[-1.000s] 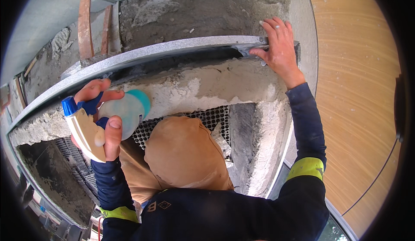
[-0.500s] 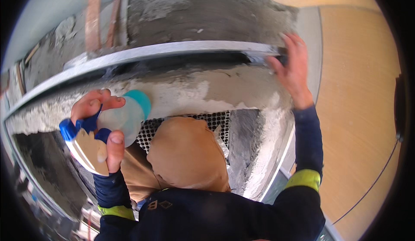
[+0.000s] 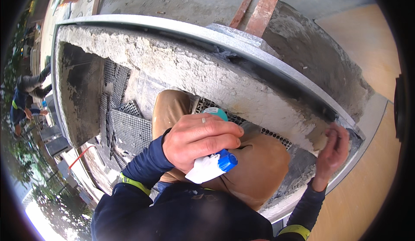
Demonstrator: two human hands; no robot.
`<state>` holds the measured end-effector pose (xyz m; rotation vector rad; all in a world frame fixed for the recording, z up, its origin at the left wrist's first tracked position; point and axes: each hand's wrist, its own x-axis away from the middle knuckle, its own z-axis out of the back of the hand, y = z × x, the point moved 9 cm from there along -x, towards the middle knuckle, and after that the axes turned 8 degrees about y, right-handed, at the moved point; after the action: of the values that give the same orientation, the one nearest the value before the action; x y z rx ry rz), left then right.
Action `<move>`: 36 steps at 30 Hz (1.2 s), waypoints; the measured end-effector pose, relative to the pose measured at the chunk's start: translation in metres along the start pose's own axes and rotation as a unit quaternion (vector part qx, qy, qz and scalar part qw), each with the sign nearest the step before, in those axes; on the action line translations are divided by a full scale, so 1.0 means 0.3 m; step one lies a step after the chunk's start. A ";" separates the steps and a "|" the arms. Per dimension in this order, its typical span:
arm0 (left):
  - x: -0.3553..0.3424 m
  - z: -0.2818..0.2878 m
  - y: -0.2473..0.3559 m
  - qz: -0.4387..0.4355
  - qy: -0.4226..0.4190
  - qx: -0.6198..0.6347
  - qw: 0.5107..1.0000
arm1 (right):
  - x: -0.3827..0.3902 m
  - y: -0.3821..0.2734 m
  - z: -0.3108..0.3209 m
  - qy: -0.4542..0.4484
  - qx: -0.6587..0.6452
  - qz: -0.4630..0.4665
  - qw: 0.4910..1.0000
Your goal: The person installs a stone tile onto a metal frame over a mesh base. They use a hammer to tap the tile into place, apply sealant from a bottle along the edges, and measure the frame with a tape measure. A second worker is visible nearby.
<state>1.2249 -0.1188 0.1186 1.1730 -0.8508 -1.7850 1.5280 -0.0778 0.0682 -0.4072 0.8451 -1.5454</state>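
My left hand (image 3: 199,139) grips a white spray bottle (image 3: 206,168) with a blue nozzle and a teal end (image 3: 215,111), held over my knee in tan trousers (image 3: 259,172). My right hand (image 3: 332,151) is at the lower right, its fingers curled on the end of a long grey metal rail (image 3: 173,27). The rail runs along the top of a rough, pale plastered ledge (image 3: 186,70). Dark wet mortar (image 3: 311,55) lies just beyond the rail.
Metal mesh grating (image 3: 127,130) lies under my legs inside the opening. Two reddish wooden boards (image 3: 263,5) rest on the concrete beyond. A pale plywood surface (image 3: 367,51) fills the right side. Another person (image 3: 23,98) stands far below at the left edge.
The view has swung round, so the ledge and rail now run diagonally. My left hand has turned the bottle over my knee. My right hand stays at the rail's end.
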 end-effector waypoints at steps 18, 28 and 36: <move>0.044 0.291 0.012 0.151 -0.135 -0.021 0.979 | 0.375 -0.726 -0.324 -0.310 -0.121 -0.237 0.913; 0.107 0.436 0.028 0.171 -0.189 -0.030 0.967 | 0.356 -0.707 -0.461 -0.268 -0.084 -0.332 0.901; 0.090 0.599 0.104 0.158 -0.186 -0.066 0.968 | 0.318 -0.935 -0.436 -0.153 -0.060 -0.119 0.979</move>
<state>1.0587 -0.1391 0.1957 0.5843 -1.0504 -1.7839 1.2243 -0.1435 0.1601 -0.8365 0.6668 -1.6012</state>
